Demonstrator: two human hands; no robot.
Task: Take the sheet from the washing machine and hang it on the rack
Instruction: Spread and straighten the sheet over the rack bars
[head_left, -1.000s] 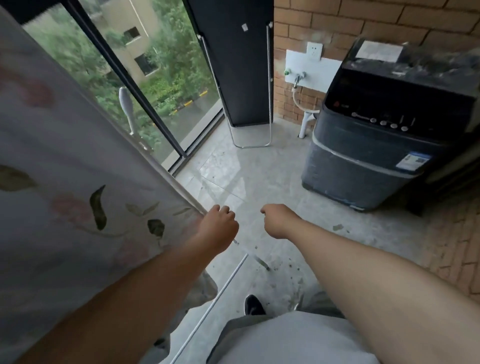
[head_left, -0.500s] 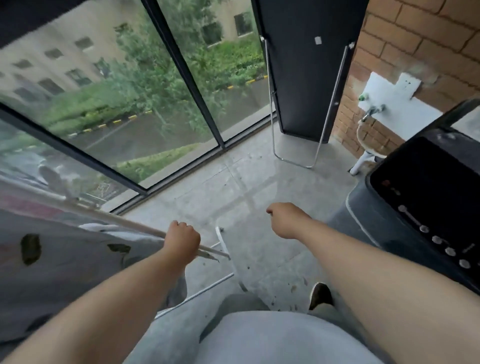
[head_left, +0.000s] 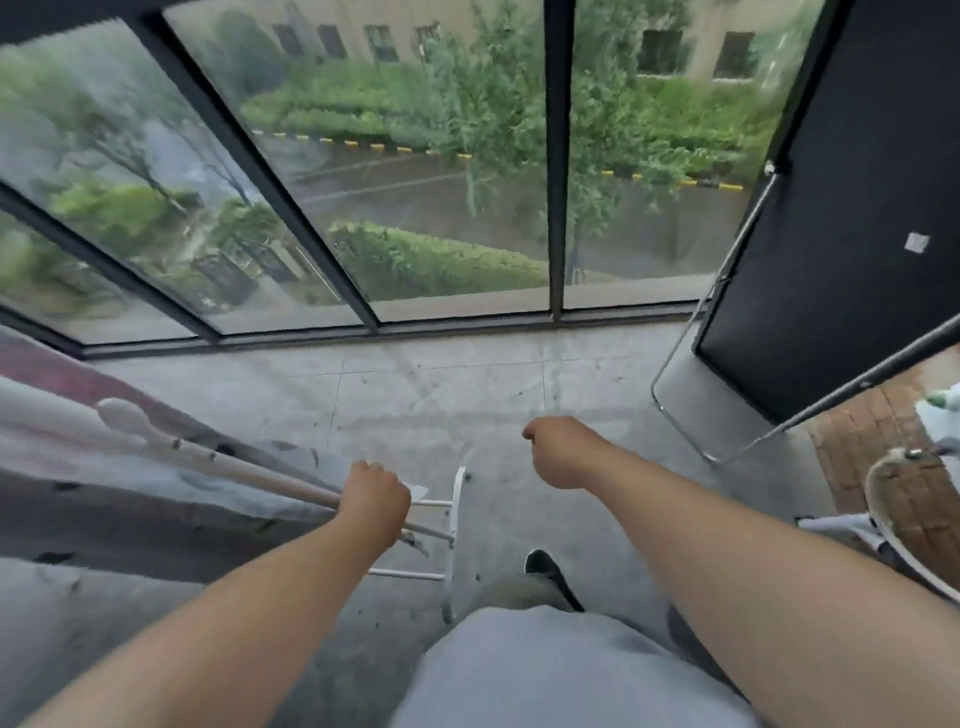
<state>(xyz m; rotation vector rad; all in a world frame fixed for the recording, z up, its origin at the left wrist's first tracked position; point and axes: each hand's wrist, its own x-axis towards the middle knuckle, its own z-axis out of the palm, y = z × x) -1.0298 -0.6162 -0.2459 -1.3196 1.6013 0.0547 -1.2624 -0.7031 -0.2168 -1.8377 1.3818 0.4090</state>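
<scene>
The pale sheet (head_left: 130, 493), printed with dark leaves and pink blooms, lies draped over the white drying rack (head_left: 456, 525) at the lower left. One rack rod (head_left: 260, 475) runs from a rounded white end knob (head_left: 122, 415) toward my left hand (head_left: 376, 501). That hand is a fist at the rod's near end, with a small white corner of the sheet poking out past the knuckles. My right hand (head_left: 558, 452) hovers to the right above the floor, fingers closed with nothing visible in them. The washing machine is out of view.
Floor-to-ceiling glass with black frames (head_left: 558, 208) runs across the back. A black panel (head_left: 857, 208) with a bent metal tube frame (head_left: 685, 338) leans at the right. Brick wall and a pale hose (head_left: 883, 499) fill the right edge. My shoe (head_left: 545, 569) rests on the grey tiled floor.
The view has swung left, away from the washing machine. The sheet, earlier held up high at the left, now lies low over the rack. My left fist stays at its edge.
</scene>
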